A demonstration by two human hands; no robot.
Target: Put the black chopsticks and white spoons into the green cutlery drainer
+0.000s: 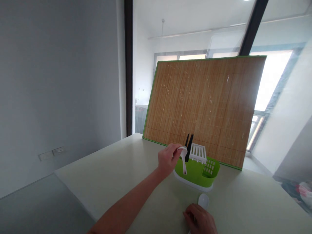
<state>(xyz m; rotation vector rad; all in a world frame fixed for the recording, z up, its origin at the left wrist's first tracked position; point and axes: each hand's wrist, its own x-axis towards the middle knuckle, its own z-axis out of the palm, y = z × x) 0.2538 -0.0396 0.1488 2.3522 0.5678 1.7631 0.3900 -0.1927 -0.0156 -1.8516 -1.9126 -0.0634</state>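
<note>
Spoon, white, its handle slanting downward, hangs from the left hand, whose thumb and fingers are pinched together on the bowl end. It shows against the front of a green caddy with a white base; whether it touches the wall, I cannot tell. Nearer the viewer, the right hand rests low over the table, back upward and fingers curled, covering the middle of a second spoon. That bowl shows just beyond the knuckles; whether the fingers grip the handle, I cannot tell. Black utensils stand upright at the caddy, beside a white slotted piece. Behind stands a green-edged bamboo panel.
</note>
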